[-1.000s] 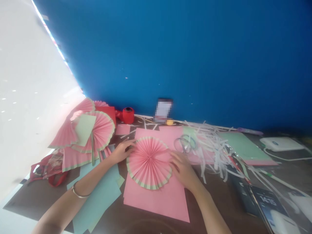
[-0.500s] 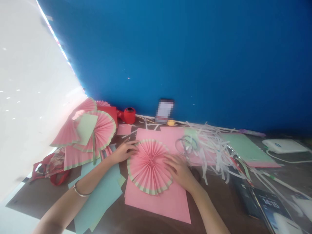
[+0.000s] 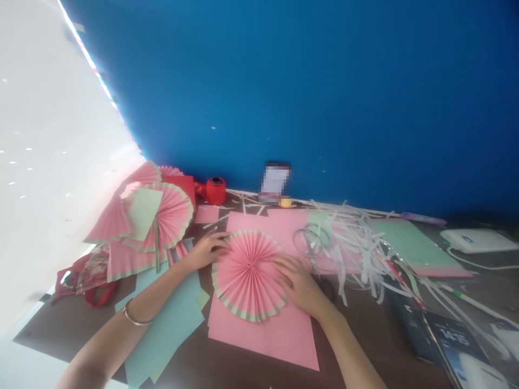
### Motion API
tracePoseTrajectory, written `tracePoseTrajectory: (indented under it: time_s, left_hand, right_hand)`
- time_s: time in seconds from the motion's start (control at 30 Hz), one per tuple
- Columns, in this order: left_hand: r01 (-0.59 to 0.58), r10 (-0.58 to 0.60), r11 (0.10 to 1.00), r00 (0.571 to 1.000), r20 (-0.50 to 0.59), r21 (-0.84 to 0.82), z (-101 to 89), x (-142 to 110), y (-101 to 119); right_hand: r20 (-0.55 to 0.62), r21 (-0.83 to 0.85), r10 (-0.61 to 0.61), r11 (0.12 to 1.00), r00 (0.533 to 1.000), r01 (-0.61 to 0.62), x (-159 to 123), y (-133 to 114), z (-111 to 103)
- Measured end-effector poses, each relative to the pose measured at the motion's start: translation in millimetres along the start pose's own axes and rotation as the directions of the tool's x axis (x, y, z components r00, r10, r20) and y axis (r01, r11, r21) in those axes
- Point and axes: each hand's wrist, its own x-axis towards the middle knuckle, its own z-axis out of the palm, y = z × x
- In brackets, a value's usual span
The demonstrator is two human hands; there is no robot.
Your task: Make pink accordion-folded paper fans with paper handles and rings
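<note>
Round fan [image 3: 250,275]: lies flat in a full circle between both hands, pink in the pleats, pale green along the rim.
Pink paper [image 3: 279,348]: lies beneath the round fan, shows past it at front and back.
Left hand [image 3: 208,250]: rests on the fan's upper left edge with fingers loosely open and slightly bent, touching without clasping.
Right hand [image 3: 298,281]: lies across the fan's right side with fingers parted and lightly curled, touches the pleats, not closed around anything.
Bracelet [image 3: 135,317]: circles the left forearm.
Blue-green paper [image 3: 166,332]: spreads under and beside that forearm.
Other fans [image 3: 176,216]: overlap in a pile at far left, bear a pale green card [image 3: 145,213].
Paper strips [image 3: 359,248]: sprawl in a tangle beyond the right hand.
Phone [image 3: 450,330]: lies near the right front, shows 14:15.
</note>
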Motion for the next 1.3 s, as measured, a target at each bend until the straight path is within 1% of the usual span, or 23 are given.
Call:
tracePoseTrajectory:
  time_s: [0.13, 0.4, 0.53, 0.67, 0.73, 0.8, 0.87, 0.93, 0.97, 1.03, 1.07, 1.13, 1.2, 1.3]
  left_hand:
    - [0.027, -0.027, 1.0, 1.0, -0.01, -0.015, -0.4, 0, 1]
    - [0.043, -0.044, 0.998, 0.999, -0.03, -0.039, -0.3, 0, 2]
    - [0.038, -0.041, 0.998, 0.998, -0.045, -0.055, -0.2, -1, 1]
    - [0.038, -0.04, 0.998, 0.999, -0.02, -0.058, -1.5, -1, 3]
    - [0.034, -0.035, 0.998, 0.999, -0.017, -0.053, -1.6, -1, 4]
    - [0.032, -0.035, 0.997, 0.998, -0.044, -0.064, -0.8, -1, 4]
    - [0.038, -0.047, 0.995, 0.994, -0.101, -0.091, 0.4, -1, 4]
    - [0.048, -0.069, 0.993, 0.979, -0.192, -0.111, 1.3, -1, 2]
    - [0.061, -0.089, 0.991, 0.965, -0.248, -0.121, 1.5, -1, 1]
    - [0.103, -0.161, 0.979, 0.92, -0.359, -0.173, 1.5, -2, -2]
    - [0.126, -0.207, 0.967, 0.894, -0.396, -0.221, 1.4, -2, -3]
    - [0.154, -0.293, 0.93, 0.858, -0.421, -0.334, 1.3, -2, -5]
    - [0.151, -0.339, 0.887, 0.854, -0.394, -0.436, 1.3, -2, -5]
    - [0.13, -0.357, 0.814, 0.881, -0.31, -0.566, 1.1, -2, 0]
  right_hand:
    - [-0.029, 0.024, -0.018, 1.0, 0.999, 0.019, -2, 2, 2]
    - [-0.14, 0.073, -0.05, 0.995, 0.989, 0.061, -6, 4, 7]
    - [-0.159, 0.089, -0.028, 0.995, 0.987, 0.043, -7, 0, 7]
    - [-0.175, 0.108, -0.004, 0.994, 0.985, 0.023, -10, -3, 4]
    - [-0.165, 0.109, -0.014, 0.994, 0.986, 0.032, -11, -4, 3]
    - [-0.141, 0.098, -0.036, 0.994, 0.989, 0.05, -12, -5, 2]
    - [-0.118, 0.083, -0.067, 0.994, 0.991, 0.077, -13, -5, 3]
    - [-0.122, 0.066, -0.089, 0.993, 0.989, 0.097, -13, -4, 4]
    - [-0.145, 0.054, -0.096, 0.993, 0.985, 0.105, -14, -3, 5]
    - [-0.226, 0.016, -0.089, 0.995, 0.97, 0.095, -15, -1, 5]
    - [-0.275, -0.01, -0.081, 0.997, 0.958, 0.081, -16, 1, 6]
    - [-0.367, -0.068, -0.075, 0.996, 0.927, 0.053, -17, 3, 6]
    - [-0.403, -0.132, -0.112, 0.989, 0.908, 0.063, -18, 3, 5]
    - [-0.421, -0.225, -0.183, 0.97, 0.888, 0.093, -19, -1, 3]
